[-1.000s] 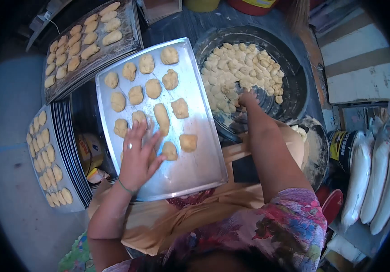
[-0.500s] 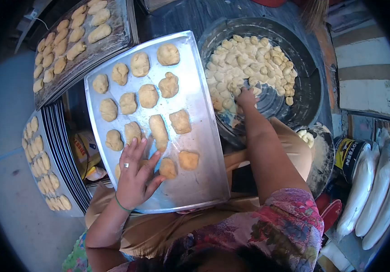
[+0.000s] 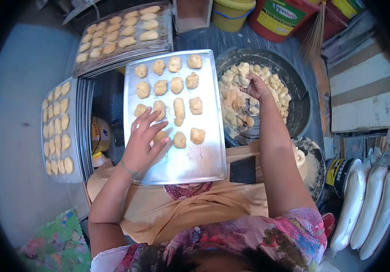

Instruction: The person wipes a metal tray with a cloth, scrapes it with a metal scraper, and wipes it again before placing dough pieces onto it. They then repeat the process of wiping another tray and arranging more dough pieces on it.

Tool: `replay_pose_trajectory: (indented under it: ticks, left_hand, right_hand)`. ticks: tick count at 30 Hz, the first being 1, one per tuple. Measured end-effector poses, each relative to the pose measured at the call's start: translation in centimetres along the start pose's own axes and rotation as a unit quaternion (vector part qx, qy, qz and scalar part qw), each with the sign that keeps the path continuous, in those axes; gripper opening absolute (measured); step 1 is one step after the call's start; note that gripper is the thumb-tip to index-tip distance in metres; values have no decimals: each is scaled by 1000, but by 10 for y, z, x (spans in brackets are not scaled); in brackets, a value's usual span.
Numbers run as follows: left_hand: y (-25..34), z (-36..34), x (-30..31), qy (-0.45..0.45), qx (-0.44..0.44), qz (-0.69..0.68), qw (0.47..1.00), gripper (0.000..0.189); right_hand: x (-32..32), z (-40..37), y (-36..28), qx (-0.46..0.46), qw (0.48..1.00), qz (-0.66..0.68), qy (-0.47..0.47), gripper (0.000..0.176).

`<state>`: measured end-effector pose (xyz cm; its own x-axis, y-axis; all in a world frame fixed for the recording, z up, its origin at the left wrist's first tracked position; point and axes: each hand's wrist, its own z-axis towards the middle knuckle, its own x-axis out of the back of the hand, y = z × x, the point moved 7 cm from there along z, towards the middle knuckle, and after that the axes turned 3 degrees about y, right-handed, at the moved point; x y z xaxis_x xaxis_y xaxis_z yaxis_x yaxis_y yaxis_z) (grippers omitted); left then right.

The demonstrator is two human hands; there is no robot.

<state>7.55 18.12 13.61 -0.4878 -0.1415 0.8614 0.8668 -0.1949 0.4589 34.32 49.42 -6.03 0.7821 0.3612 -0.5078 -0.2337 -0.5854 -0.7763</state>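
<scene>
A shiny metal baking tray (image 3: pixel 197 163) holds rows of rounded dough pieces (image 3: pixel 176 85), one of them a longer roll (image 3: pixel 179 112). My left hand (image 3: pixel 142 141) is open over the tray's near left part, fingers spread and the fingertips right at a dough piece (image 3: pixel 159 110). Part of another dough piece is hidden beneath its fingers. Over the dark round basin (image 3: pixel 304 113), my right hand (image 3: pixel 256 87) is closed around a small clump of pale dough pieces (image 3: pixel 244 73). Below it, the basin contains many small dough lumps (image 3: pixel 282 97) and brownish crumbs (image 3: pixel 236 100).
Trays of shaped dough (image 3: pixel 167 43) stand stacked at back left, with another tray (image 3: pixel 75 174) lower left. Buckets (image 3: pixel 276 20) and a broom (image 3: pixel 315 38) are behind the basin. Packed plastic bags (image 3: pixel 349 206) and a dark can (image 3: pixel 340 174) sit at right.
My right hand has risen from among the lumps in the basin and now holds a clump of dough pieces. The view has shifted, showing more buckets; my left hand stays over the tray.
</scene>
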Motion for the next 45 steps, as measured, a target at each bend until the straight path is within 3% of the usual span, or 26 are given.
replay_pose_trajectory:
  ticks: [1,4,6,8,10,11,14,18,20,22,25,28,29,32,34,36,38,40,41,42,43,45]
  left_hand:
    - [3,-6,6,27,3,-43,999,37]
    - [11,-26,9,-8,81,-194,978,36]
    - [-2,-51,-21,-47,204,-392,896,49]
    - [7,-67,-25,17,237,-520,820,58]
    - [5,-85,-36,55,264,-590,761,61]
    - [-6,-96,-42,87,278,-576,764,56]
    - [-39,-123,-51,115,334,-517,779,44]
    - [-80,-148,-52,110,400,-419,808,35]
    - [-94,-152,-52,88,379,-218,895,37]
    - [-87,-149,-44,89,324,-30,941,38]
    - [-63,-146,-26,195,283,20,939,36]
    - [-22,-128,-23,145,129,23,981,35]
    - [-11,-126,-33,106,78,50,990,33]
    - [3,-118,-50,81,69,84,991,34]
    - [6,-110,-47,121,81,133,980,29]
    - [6,-103,-52,119,74,154,978,26]
    - [5,-98,-56,105,79,167,977,24]
    - [5,-96,-55,81,99,174,976,23]
    - [7,-96,-54,95,95,179,975,20]
    - [8,-97,-54,96,92,173,976,20]
    - [7,-97,-54,96,90,168,977,21]
    - [7,-96,-53,97,88,158,979,21]
  right_hand:
    - [-29,-13,-12,10,999,-24,-23,40]
    - [-141,-73,-27,6,975,-151,-165,44]
    - [-198,-108,-4,12,957,-228,-179,51]
    - [-239,-135,34,56,911,-382,-144,58]
    - [-294,-175,66,31,888,-421,-180,46]
    - [-315,-192,76,174,819,-511,-194,42]
    - [-317,-188,133,192,819,-532,-99,44]
    - [-307,-195,155,210,820,-530,-47,49]
    - [-306,-200,155,241,805,-541,-48,48]
    - [-308,-202,152,223,793,-563,-66,49]
    - [-306,-203,149,240,781,-575,-39,38]
    - [-298,-209,143,237,825,-514,13,28]
    - [-297,-210,142,250,816,-522,19,29]
    - [-288,-214,141,287,776,-560,30,31]
    - [-289,-217,141,316,733,-602,17,31]
    - [-287,-219,140,280,732,-621,-40,31]
    - [-274,-207,130,235,776,-583,-51,31]
    - [-251,-190,100,249,785,-568,22,34]
    - [-231,-182,81,223,819,-525,64,34]
    - [-220,-183,52,124,831,-530,114,35]
    - [-197,-163,32,205,769,-589,140,37]
    - [-148,-135,-1,256,740,-594,182,40]
